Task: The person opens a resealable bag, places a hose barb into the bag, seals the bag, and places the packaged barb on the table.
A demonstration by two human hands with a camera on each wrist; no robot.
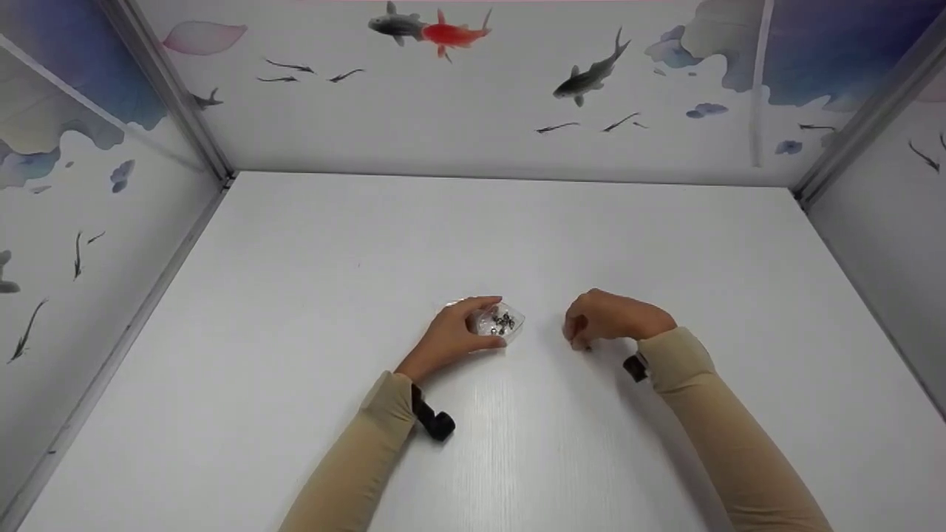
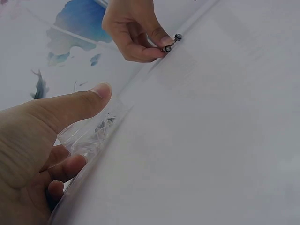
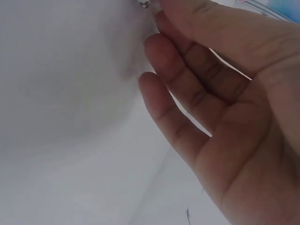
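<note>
On the white table (image 1: pixel 517 443) lies a small clear plastic bag (image 1: pixel 484 324) with several small dark and silvery metal pieces (image 1: pixel 504 322) in it. My left hand (image 1: pixel 454 325) grips the bag, thumb on the near side and fingers on the far side. To the right of the bag, my right hand (image 1: pixel 610 316) pinches a small metal screw (image 2: pixel 167 48) between thumb and forefinger, close over the table. Another small metal piece (image 2: pixel 178 36) shows right at the fingertips. In the right wrist view, only the end of a metal piece (image 3: pixel 145 4) shows at the top edge.
White panels (image 1: pixel 473 125) printed with fish and lily leaves stand along the back and both sides of the table. Metal posts (image 1: pixel 835 159) join them at the corners. Black wrist cameras (image 1: pixel 437 423) hang from both sleeves.
</note>
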